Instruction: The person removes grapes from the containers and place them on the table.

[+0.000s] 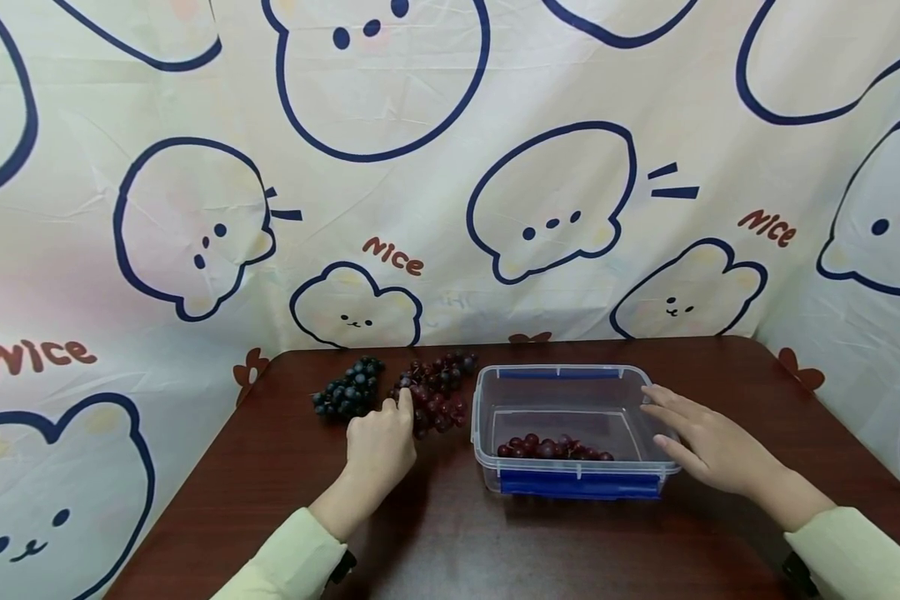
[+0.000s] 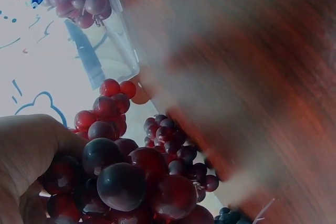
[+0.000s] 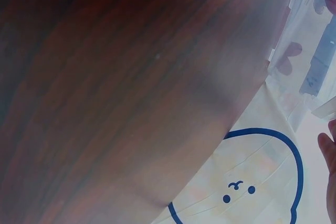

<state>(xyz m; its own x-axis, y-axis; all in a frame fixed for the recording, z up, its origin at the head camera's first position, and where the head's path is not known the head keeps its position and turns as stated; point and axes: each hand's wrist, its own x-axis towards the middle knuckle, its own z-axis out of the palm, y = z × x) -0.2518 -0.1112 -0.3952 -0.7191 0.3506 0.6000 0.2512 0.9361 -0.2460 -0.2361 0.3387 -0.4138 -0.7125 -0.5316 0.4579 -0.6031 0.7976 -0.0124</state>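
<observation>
My left hand (image 1: 381, 446) grips a bunch of red grapes (image 1: 441, 410); in the left wrist view these grapes (image 2: 122, 186) fill the space beside the thumb side of the hand (image 2: 26, 153). Part of the bunch is hidden behind the fingers. A clear plastic box (image 1: 478, 425) with blue clips stands to the right, its top uncovered. Inside, near its front wall, lies another bunch of red grapes (image 1: 547, 448). My right hand (image 1: 708, 442) lies at the box's right rim with its fingers extended, touching the edge.
Behind the gripped bunch lies a darker red bunch (image 1: 450, 368). Blue-black grapes (image 1: 352, 387) rest at the table's back left. The brown table (image 1: 480, 550) ends at a cloth backdrop (image 1: 435, 200) printed with cartoon outlines.
</observation>
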